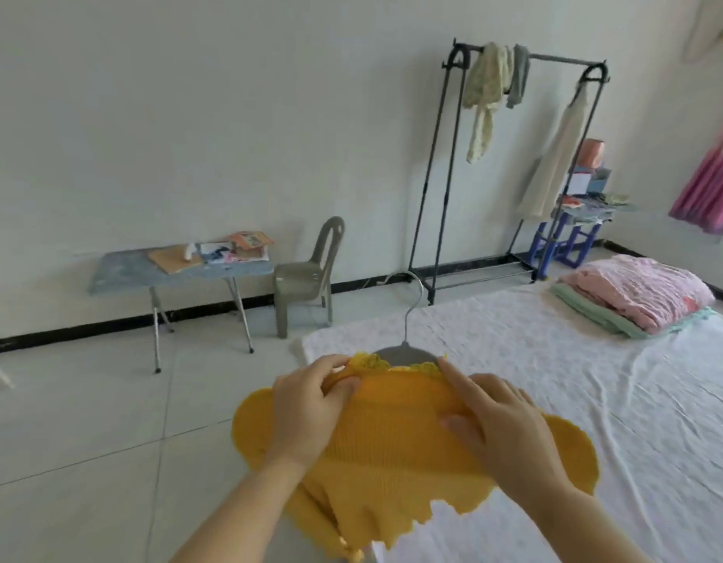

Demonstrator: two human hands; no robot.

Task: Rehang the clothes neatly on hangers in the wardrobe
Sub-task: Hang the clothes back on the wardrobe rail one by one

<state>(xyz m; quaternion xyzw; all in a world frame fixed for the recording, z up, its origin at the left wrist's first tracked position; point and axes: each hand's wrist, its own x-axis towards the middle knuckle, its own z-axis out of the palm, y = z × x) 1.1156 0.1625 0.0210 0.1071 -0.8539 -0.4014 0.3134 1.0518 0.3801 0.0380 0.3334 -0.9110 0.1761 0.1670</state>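
A yellow knitted top [396, 453] with a lace neckline sits on a grey hanger [406, 351] whose metal hook points up. I hold it in the air over the near corner of the bed. My left hand [311, 408] pinches the top's left shoulder at the neckline. My right hand [498, 424] grips the right shoulder, thumb on the front of the knit. The hanger's arms are hidden inside the top. Across the room stands a black clothes rack [526, 58] with a pale yellow garment [483, 95], a grey one [518, 75] and a cream dress [554, 156].
A bed with a white sheet [554, 379] fills the right side, with folded pink and green bedding [636, 294] at its far end. A folding table [181, 270] with papers and a grey plastic chair [307, 274] stand by the wall. A blue shelf unit [575, 233] is beside the rack.
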